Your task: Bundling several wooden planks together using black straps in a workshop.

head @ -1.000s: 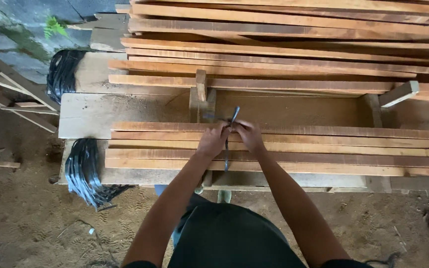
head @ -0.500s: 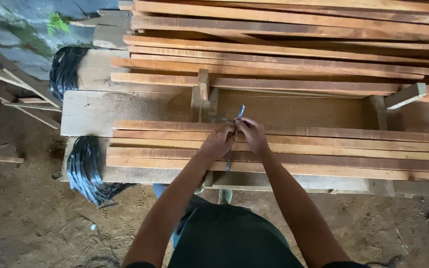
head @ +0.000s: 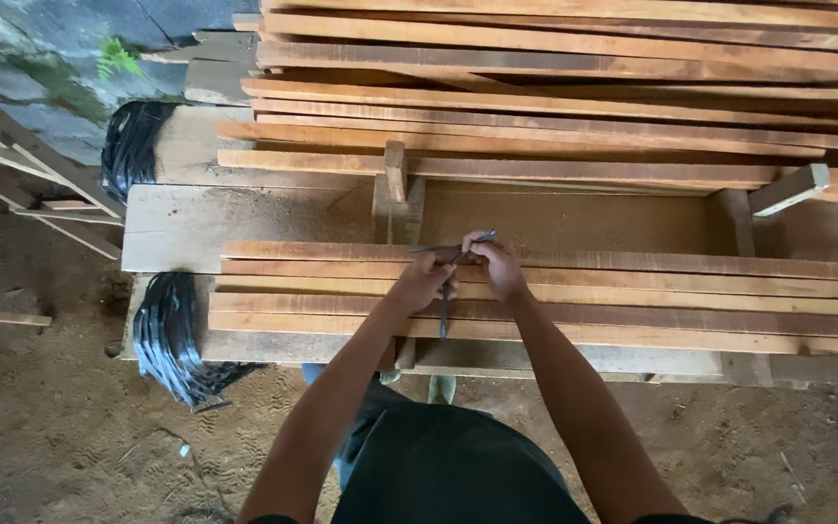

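Both hands meet over a bundle of long reddish wooden slats [head: 632, 291] lying across a wooden bench. My left hand [head: 421, 283] and my right hand [head: 497, 267] each pinch a dark strap [head: 444, 309] that runs across the slats. One strap end sticks out flat to the left between the hands, and another part hangs down over the front slats. The knuckles of both hands rest close together, just above the slats.
A bigger stack of long slats [head: 574, 87] lies behind on the bench. Two bundles of black straps [head: 172, 335] hang off the bench's left end. A short upright wooden block [head: 395, 180] stands behind the hands. Sandy ground lies below, with wooden frames [head: 21, 165] at the left.
The strap end that pointed upward between the hands now lies folded flat toward the left. Both hands stay in the same place over the slats.
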